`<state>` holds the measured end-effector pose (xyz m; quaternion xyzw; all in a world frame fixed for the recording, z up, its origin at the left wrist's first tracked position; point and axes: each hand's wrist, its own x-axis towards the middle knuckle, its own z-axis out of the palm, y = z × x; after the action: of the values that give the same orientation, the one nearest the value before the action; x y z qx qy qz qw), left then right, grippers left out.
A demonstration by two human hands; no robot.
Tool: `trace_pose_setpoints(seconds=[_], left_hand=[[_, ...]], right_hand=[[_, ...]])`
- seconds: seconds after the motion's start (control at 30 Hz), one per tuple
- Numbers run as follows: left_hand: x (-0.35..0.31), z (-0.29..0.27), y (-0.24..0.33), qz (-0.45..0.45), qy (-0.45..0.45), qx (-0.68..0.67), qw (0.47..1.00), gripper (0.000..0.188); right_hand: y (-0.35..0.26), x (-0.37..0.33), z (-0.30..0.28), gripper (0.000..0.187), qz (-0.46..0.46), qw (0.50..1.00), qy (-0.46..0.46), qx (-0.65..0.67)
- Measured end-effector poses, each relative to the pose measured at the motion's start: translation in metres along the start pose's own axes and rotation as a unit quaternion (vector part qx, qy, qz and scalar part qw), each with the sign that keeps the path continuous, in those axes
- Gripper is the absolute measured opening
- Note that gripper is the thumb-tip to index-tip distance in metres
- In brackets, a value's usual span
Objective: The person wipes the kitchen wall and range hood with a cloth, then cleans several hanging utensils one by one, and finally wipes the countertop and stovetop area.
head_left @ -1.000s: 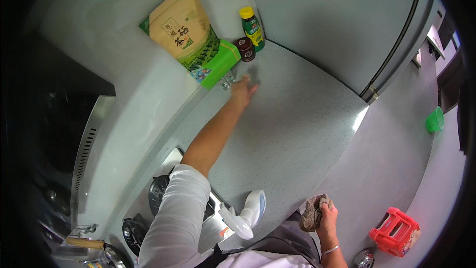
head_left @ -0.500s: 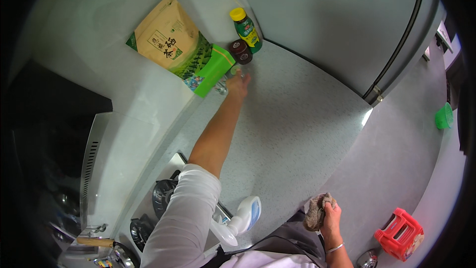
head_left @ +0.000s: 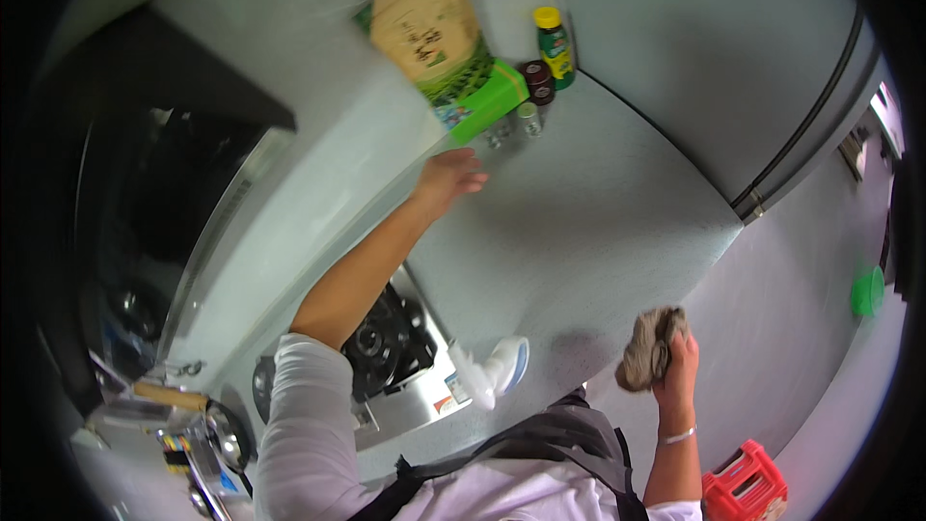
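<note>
My left hand reaches over the counter near the wall, fingers loosely stretched out and nothing in them. Just beyond it stand a small clear jar with a pale green lid and another clear glass item, partly blurred. Behind these are a bright green box, a tan and green pouch, a dark brown jar and a green bottle with a yellow cap. At the counter's near edge my right hand is closed round a crumpled brown cloth.
A white spray bottle is beside the gas stove on the left. The grey fridge borders the counter's far right. On the floor are a red plastic stool and a green basket.
My left hand has come away from the small jar, leaving it standing, and moved back toward the wall side. My right hand has lifted the cloth forward. The view has shifted.
</note>
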<state>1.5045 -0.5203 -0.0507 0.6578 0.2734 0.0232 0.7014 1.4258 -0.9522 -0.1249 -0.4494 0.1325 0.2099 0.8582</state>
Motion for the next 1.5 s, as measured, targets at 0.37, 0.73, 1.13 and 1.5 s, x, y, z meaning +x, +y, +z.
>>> trace_pose_setpoints(seconds=[0.37,0.73,1.13,1.5], left_hand=[[-0.309,-0.134,-0.014,0.114,0.138,-0.022,0.984,0.028],[-0.461,-0.146,-0.123,0.007,0.393,-0.221,0.893,0.023],[-0.48,-0.163,-0.174,-0.11,0.435,-0.126,0.885,0.025],[-0.429,-0.166,-0.173,-0.129,0.303,-0.179,0.927,0.025]], right_hand=[[0.029,0.066,0.258,0.043,0.09,0.966,-0.226,-0.083],[0.119,0.13,0.518,0.058,-0.204,0.898,-0.117,-0.373],[0.153,0.194,0.523,0.066,-0.389,0.824,0.028,-0.411],[0.208,0.218,0.486,0.065,-0.308,0.84,0.001,-0.447]])
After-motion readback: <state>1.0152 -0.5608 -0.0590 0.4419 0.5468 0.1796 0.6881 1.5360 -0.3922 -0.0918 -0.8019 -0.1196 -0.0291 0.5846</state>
